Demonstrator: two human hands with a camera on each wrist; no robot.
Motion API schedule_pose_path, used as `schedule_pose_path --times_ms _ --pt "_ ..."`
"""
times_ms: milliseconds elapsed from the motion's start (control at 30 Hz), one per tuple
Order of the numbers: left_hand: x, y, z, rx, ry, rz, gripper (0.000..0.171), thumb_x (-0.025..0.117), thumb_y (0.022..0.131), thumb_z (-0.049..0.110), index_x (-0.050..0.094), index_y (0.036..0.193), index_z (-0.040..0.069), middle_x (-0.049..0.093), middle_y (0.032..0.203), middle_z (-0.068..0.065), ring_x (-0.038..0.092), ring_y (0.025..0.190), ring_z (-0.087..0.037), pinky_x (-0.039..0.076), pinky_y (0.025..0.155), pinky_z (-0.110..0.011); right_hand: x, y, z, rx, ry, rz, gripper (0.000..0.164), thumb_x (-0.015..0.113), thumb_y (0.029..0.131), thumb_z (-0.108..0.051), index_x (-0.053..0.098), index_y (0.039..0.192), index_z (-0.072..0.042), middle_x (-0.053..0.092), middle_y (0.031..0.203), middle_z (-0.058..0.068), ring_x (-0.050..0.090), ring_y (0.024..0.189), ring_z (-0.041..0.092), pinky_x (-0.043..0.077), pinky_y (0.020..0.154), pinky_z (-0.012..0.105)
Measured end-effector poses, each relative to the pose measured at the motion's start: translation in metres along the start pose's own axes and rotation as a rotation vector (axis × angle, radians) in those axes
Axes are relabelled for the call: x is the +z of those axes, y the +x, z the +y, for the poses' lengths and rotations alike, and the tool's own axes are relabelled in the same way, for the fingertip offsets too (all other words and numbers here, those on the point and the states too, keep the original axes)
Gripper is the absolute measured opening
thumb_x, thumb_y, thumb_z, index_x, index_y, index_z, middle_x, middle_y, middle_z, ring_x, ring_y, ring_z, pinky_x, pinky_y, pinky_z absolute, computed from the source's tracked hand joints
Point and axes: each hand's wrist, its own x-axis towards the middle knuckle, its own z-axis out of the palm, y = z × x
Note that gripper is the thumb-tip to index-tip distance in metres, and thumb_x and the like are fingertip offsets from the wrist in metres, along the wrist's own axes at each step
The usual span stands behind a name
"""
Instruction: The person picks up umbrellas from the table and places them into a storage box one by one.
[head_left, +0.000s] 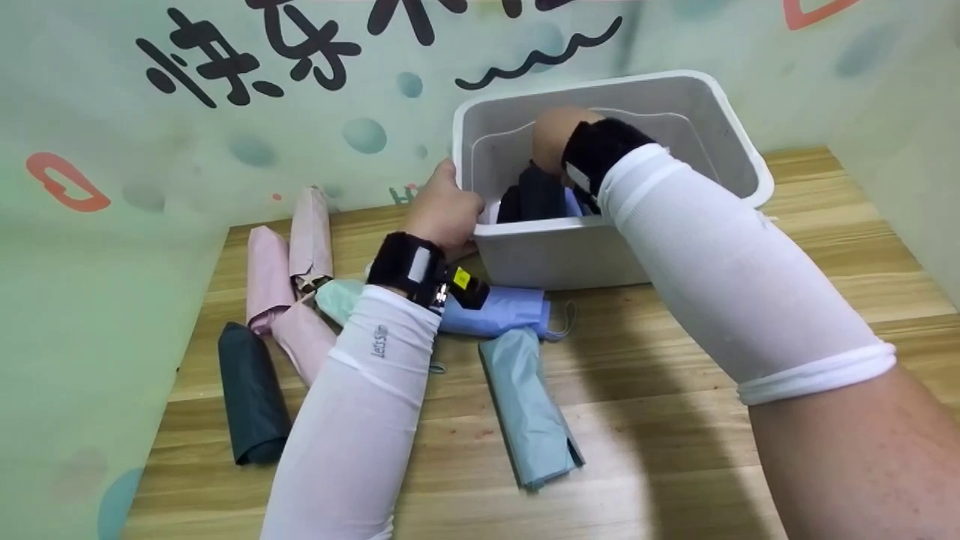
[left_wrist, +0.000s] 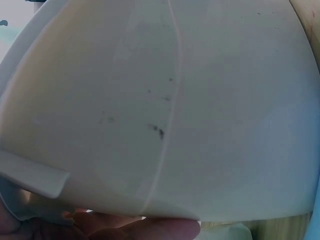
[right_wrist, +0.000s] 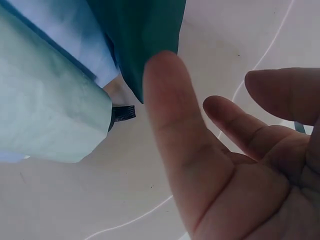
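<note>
In the head view a light grey plastic bin (head_left: 562, 259) stands at the back of the wooden surface. My left hand (head_left: 442, 210) grips its left side at the rim, and the left wrist view shows fingers (left_wrist: 155, 231) along the bin's edge. My right hand (head_left: 559, 139) reaches down inside. Seen from the right wrist, its fingers (right_wrist: 172, 105) are spread and hold nothing. Beside them are folded umbrellas: a pale mint one (right_wrist: 50, 100), a light blue one (right_wrist: 75, 40) and a dark green one (right_wrist: 145, 40). A dark umbrella (head_left: 541, 195) leans against the bin's front wall.
Left of the bin lie pink umbrellas (head_left: 268, 274) and a dark umbrella (head_left: 251, 397). A mint umbrella (head_left: 339, 296) is partly hidden by my left arm. In front of the bin are a blue umbrella (head_left: 502, 309) and a grey-green one (head_left: 529, 405). A printed backdrop (head_left: 315, 142) rises behind.
</note>
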Motion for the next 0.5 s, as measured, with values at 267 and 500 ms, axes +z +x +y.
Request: schedule_pose_path --times_ms 267,500 --pt "-0.0006 -0.0004 0.0001 0.021 0.016 -0.007 0.061 0.047 0.096 0.001 0.036 0.155 0.005 0.054 0.15 -0.018 0.054 0.131 -0.028 0.049 0.112 -0.044 0.0014 -0.0018 0.0024 -0.008 0.008 0.018 0.026 0.047 0.098 -0.009 0.068 0.087 -0.001 0.067 0.097 0.017 0.061 0.09 0.035 0.052 0.074 0.04" --pt "-0.0012 0.0019 0.0012 0.008 0.021 -0.006 0.064 0.049 0.096 0.001 0.033 0.159 0.006 0.052 0.154 -0.017 0.053 0.135 -0.028 0.045 0.117 -0.045 0.0001 -0.0062 0.0045 -0.022 0.004 0.054 0.025 0.045 0.096 -0.009 0.057 0.075 -0.004 0.063 0.098 0.02 0.059 0.09 0.037 0.052 0.084 0.047"
